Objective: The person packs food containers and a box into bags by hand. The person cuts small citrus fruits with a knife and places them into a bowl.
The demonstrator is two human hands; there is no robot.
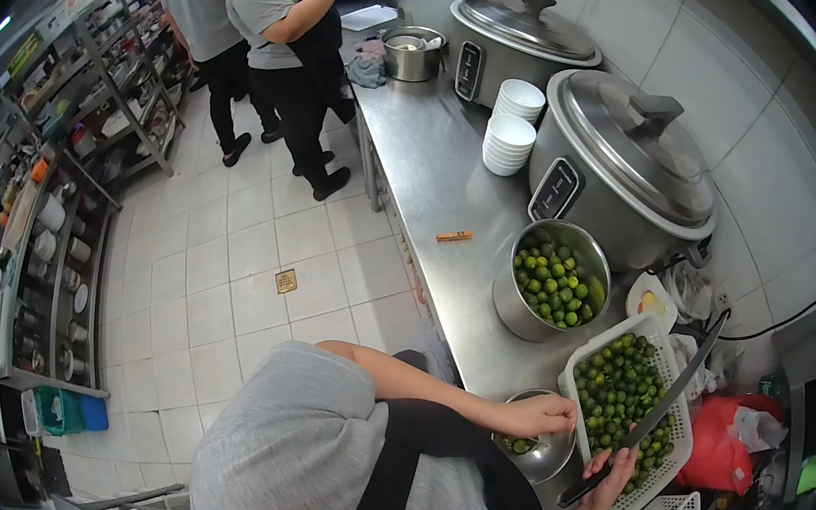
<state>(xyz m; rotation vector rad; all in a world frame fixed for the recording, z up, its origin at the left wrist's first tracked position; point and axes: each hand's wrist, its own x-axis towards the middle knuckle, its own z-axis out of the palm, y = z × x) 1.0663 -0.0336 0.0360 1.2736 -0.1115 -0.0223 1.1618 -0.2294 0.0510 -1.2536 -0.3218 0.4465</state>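
A long dark knife (pixel 645 423) is gripped by its handle in the right hand's fingers (pixel 612 477), its blade slanting up and away across a white slotted basket (pixel 586 354) heaped with small green limes (pixel 620 385). Beneath the left hand's fingers (pixel 551 414) sits a small steel bowl (pixel 538 457) holding a few limes.

Two big rice cookers (pixel 630 164) on the steel counter (pixel 437 173), stacked white bowls (pixel 513 126), two people (pixel 253 26) farther down.
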